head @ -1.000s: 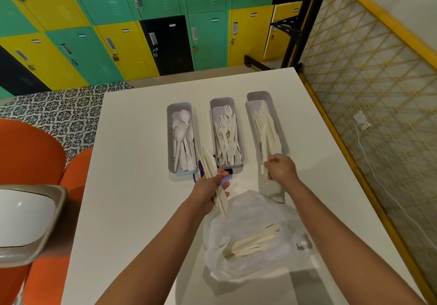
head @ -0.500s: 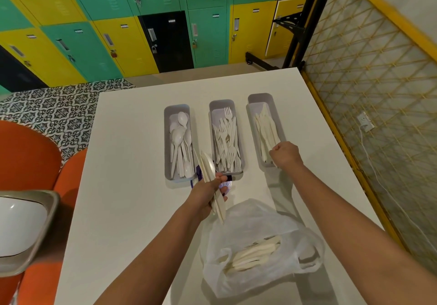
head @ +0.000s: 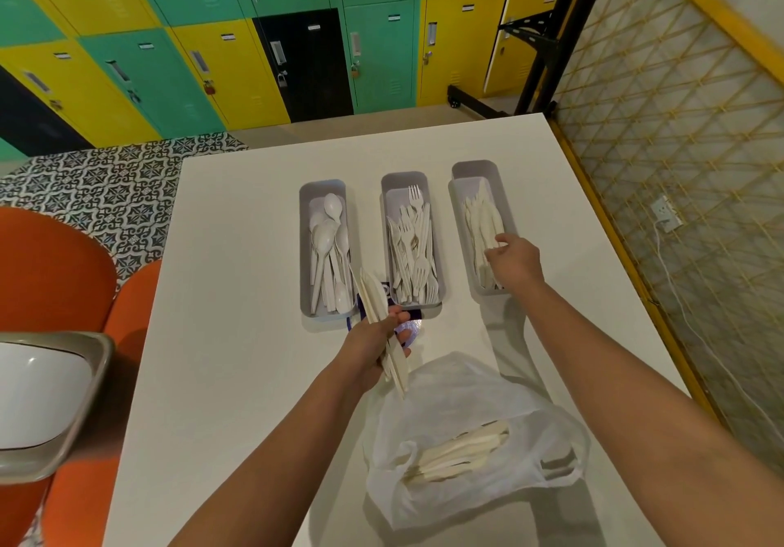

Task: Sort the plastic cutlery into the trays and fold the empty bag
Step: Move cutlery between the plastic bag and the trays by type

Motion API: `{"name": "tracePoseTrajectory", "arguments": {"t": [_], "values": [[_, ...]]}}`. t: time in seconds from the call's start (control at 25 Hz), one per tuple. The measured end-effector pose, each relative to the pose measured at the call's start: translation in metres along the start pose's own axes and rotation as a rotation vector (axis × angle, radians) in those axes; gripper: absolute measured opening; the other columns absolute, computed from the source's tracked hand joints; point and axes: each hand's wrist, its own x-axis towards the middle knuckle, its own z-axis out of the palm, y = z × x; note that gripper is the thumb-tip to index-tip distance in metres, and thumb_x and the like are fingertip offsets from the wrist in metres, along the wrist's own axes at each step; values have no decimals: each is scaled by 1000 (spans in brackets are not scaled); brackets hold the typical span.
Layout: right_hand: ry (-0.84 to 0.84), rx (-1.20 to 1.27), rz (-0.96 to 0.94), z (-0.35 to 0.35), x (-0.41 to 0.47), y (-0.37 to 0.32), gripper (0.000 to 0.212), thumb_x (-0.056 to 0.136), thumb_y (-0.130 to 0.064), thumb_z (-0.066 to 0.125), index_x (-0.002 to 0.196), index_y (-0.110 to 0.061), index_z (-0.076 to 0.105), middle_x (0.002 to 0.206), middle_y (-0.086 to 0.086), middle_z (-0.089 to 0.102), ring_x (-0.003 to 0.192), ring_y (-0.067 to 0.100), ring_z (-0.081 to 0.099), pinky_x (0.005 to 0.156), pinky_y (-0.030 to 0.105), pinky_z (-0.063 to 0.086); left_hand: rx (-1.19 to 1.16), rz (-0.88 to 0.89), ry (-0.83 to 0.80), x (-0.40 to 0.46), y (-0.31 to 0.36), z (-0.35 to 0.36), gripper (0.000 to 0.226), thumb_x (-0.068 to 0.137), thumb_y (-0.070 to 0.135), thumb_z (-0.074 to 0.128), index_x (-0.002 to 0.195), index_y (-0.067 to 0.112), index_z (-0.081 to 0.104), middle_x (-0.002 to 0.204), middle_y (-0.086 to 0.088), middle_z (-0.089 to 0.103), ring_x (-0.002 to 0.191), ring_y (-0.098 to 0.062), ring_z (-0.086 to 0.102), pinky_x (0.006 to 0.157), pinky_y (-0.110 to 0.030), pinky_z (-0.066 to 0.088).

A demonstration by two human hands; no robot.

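Three trays: spoon tray (head: 323, 249), fork tray (head: 412, 245) and knife tray (head: 483, 228) stand side by side on the white table (head: 237, 334), each partly filled.
Head view, bag: the clear plastic bag (head: 475, 440) lies near me on the table with more white knives (head: 458, 455) inside it, so I judge the sorting unfinished and the folding not yet possible.
Head view, left hand: my left hand (head: 373, 349) is clenched round a bundle of knives (head: 384, 326), held in the air just in front of the spoon and fork trays, tips pointing away from me.
Head view, right hand: my right hand (head: 511, 260) sits over the near end of the knife tray, fingers loosely curled and touching the knives there; whether it pinches one I cannot tell.
Risk, bundle: the left-hand pieces fan out, and I think one could slip down onto the table or into the wrong tray.
Risk, tray: a push from my right hand could shove the light knife tray askew.
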Motion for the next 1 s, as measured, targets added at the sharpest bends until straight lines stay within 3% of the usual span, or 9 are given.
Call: {"name": "tracePoseTrajectory", "arguments": {"t": [0.12, 0.2, 0.32, 0.44, 0.52, 0.6, 0.72, 0.8, 1.0], "values": [[-2, -35, -62, -1, -7, 1, 42, 88, -12, 54, 131, -13, 52, 124, 7, 59, 106, 27, 60, 93, 39, 50, -9, 6, -5, -2, -1, -1, 14, 96, 10, 49, 95, 14, 62, 87, -5, 62, 71, -16, 56, 67, -32, 48], [26, -35, -92, 0, -18, 0, 38, 89, -11, 53, 127, -12, 54, 121, 6, 59, 100, 25, 60, 89, 36, 49, -37, 13, -14, -4, 0, 1, 16, 96, 4, 47, 97, 13, 60, 83, -5, 61, 68, -16, 55, 67, -31, 47], [20, -29, -165, 9, -44, -4, 27, 90, -12, 51, 115, -14, 61, 102, 4, 63, 90, 22, 60, 86, 35, 50, -64, 37, -23, -5, 1, 2, 26, 94, -6, 40, 99, 13, 56, 85, -9, 58, 73, -16, 57, 74, -31, 50], [-214, 26, -242, 23, -85, -9, 15, 91, -15, 54, 101, -12, 64, 87, -2, 59, 75, 11, 55, 62, 19, 45, -82, 81, -45, -8, 3, 4, 22, 95, -4, 42, 97, 12, 57, 86, -8, 60, 78, -16, 60, 76, -31, 50], [-400, 62, -244, 32, -109, -9, 14, 90, -21, 58, 91, -9, 66, 81, -2, 59, 75, 11, 54, 60, 15, 40, -38, 129, -47, -7, 2, 3, 16, 95, 2, 48, 105, 9, 58, 83, -6, 62, 76, -16, 61, 71, -29, 52], [-516, 74, -233, 38, -122, -6, 23, 89, -23, 61, 88, -1, 66, 78, 3, 59, 72, 14, 53, 64, 20, 42, 21, 168, -53, -8, 0, 2, 17, 94, 8, 52, 110, 8, 60, 84, -7, 64, 77, -19, 62, 71, -32, 53], [-550, 90, -225, 37, -129, -5, 21, 90, -19, 59, 87, 2, 64, 72, 4, 57, 60, 10, 52, 56, 16, 41, 50, 187, -50, -12, -3, 1, 11, 94, 10, 54, 96, 12, 64, 89, -9, 65, 82, -24, 62, 85, -41, 51], [-558, 95, -226, 33, -133, -6, 12, 90, -16, 59, 85, -5, 63, 65, -1, 56, 55, 6, 51, 49, 10, 40, 54, 181, -30, -17, -5, 1, 13, 94, 9, 53, 90, 14, 64, 87, -9, 66, 80, -25, 61, 85, -43, 50], [-559, 92, -215, 28, -137, -6, 9, 90, -14, 58, 82, -9, 62, 72, 2, 58, 61, 9, 54, 57, 19, 45, 75, 177, -34, -23, -6, 3, 14, 95, 9, 51, 92, 11, 65, 88, -9, 66, 80, -24, 62, 88, -42, 50]]}}
